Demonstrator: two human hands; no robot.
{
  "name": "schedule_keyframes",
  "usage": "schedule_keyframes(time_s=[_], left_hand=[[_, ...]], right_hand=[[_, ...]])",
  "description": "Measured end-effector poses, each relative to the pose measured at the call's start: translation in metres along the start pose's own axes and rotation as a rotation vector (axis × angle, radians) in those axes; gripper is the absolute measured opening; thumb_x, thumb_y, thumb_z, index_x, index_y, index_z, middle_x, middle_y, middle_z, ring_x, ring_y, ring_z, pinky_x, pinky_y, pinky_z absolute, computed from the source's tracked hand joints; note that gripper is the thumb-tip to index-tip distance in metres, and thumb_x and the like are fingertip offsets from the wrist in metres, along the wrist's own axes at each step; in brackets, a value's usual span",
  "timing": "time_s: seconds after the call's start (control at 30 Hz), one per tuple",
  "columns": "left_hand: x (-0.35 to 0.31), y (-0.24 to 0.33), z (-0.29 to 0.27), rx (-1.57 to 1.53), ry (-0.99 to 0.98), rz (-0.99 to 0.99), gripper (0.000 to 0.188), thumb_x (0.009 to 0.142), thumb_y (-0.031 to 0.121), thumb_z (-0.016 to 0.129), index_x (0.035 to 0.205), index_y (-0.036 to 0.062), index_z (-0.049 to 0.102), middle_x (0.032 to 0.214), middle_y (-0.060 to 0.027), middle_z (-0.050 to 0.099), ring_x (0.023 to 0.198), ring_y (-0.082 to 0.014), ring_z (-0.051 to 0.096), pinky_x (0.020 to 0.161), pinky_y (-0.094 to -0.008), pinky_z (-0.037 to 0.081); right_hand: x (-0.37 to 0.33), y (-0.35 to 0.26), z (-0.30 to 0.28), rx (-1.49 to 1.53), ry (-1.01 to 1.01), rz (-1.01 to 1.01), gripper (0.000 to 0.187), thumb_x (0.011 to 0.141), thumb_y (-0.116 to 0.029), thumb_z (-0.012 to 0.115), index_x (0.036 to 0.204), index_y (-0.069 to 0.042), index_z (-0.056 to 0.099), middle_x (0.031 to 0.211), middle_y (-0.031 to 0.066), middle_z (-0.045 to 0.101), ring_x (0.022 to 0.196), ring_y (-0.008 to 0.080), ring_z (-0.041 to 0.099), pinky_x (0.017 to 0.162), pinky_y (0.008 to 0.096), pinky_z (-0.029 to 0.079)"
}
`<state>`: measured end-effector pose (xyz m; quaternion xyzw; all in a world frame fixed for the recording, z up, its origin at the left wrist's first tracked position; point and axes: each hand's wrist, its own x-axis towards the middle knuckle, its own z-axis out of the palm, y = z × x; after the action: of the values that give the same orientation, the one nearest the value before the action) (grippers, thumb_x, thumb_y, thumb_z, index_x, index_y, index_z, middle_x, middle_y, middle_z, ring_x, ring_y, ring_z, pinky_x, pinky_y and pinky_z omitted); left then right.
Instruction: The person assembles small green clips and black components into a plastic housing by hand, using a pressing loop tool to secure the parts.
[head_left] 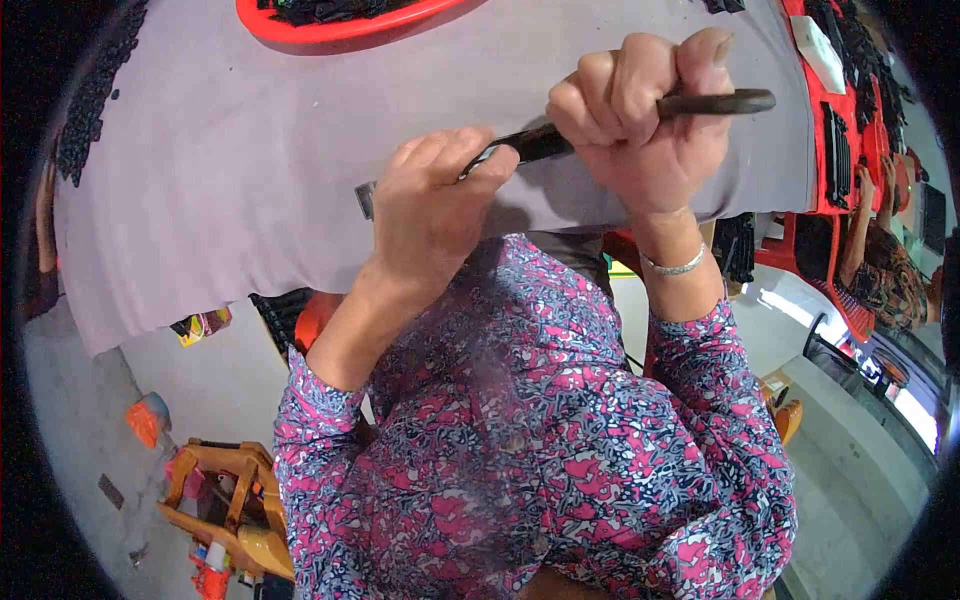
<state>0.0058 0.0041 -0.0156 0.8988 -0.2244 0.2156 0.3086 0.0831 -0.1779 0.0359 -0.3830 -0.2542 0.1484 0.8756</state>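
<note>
Both of my hands are raised over the near edge of the grey cloth-covered table, closed on a long dark rod-like piece [540, 145]. My left hand [435, 200] wraps round its left part, with the thumb laid along it. A small grey metal-looking end [364, 200] shows beyond that hand's left side. My right hand [645, 125] is in a fist round the other part, and a rounded dark end sticks out to the right. My fingers hide much of the piece, so I cannot tell its exact kind or whether it is one part.
A red basin [345, 38] of black pieces stands on the grey cloth [240, 130] at the far side. Black pieces are heaped at the far left [100, 110]. To the right are red surfaces with black parts [838, 155] and another person [890, 265]. A wooden chair [225, 490] is behind at left.
</note>
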Motion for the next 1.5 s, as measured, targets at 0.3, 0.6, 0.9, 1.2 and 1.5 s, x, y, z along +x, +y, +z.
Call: schedule_keyframes(time_s=[0.3,0.6,0.9,1.2,1.5], left_hand=[[0.004,0.008,-0.001,-0.162,0.001,-0.242,0.015,0.088,0.022,0.069,0.091,0.0079,0.066,0.086,-0.0089,0.066,0.084,-0.0307,0.063,0.08,-0.041,0.049],[0.001,0.006,0.002,-0.192,-0.018,-0.264,0.019,0.087,0.024,0.07,0.091,0.0072,0.065,0.091,-0.012,0.069,0.088,-0.0332,0.065,0.081,-0.0417,0.049],[0.006,0.006,-0.004,-0.07,0.014,0.019,0.017,0.087,0.023,0.07,0.089,0.0066,0.065,0.089,-0.0105,0.069,0.087,-0.0313,0.065,0.08,-0.0408,0.049],[0.003,0.01,-0.004,-0.18,0.036,-0.147,0.012,0.086,0.018,0.07,0.087,0.0069,0.065,0.088,-0.0078,0.067,0.083,-0.0282,0.064,0.075,-0.0393,0.049],[0.009,0.009,-0.005,0.083,0.021,0.055,0.009,0.081,0.012,0.068,0.09,0.01,0.07,0.094,-0.0012,0.067,0.086,-0.0205,0.066,0.074,-0.0357,0.05]], right_hand=[[0.002,0.014,0.009,-0.23,-0.203,-0.195,0.033,0.097,-0.024,0.051,0.075,0.001,0.051,0.062,0.0103,0.052,0.057,0.02,0.055,0.05,0.0345,0.045],[0.002,0.001,0.035,-0.149,0.05,-0.079,0.044,0.101,-0.035,0.055,0.072,-0.003,0.046,0.06,0.0011,0.038,0.055,0.0095,0.031,0.052,0.0275,0.028],[0.002,0.004,0.024,-0.174,-0.088,-0.158,0.044,0.103,-0.032,0.05,0.072,-0.002,0.048,0.06,0.0042,0.046,0.051,0.0126,0.042,0.047,0.0289,0.034],[-0.004,0.008,0.02,-0.547,-0.154,-0.251,0.033,0.102,-0.022,0.042,0.076,-0.005,0.052,0.059,0.0091,0.056,0.045,0.0222,0.054,0.041,0.0331,0.042],[-0.003,0.017,0.022,-0.465,-0.127,-0.322,0.047,0.102,-0.027,0.046,0.063,-0.002,0.04,0.055,0.0069,0.042,0.047,0.0164,0.041,0.043,0.0311,0.033]])
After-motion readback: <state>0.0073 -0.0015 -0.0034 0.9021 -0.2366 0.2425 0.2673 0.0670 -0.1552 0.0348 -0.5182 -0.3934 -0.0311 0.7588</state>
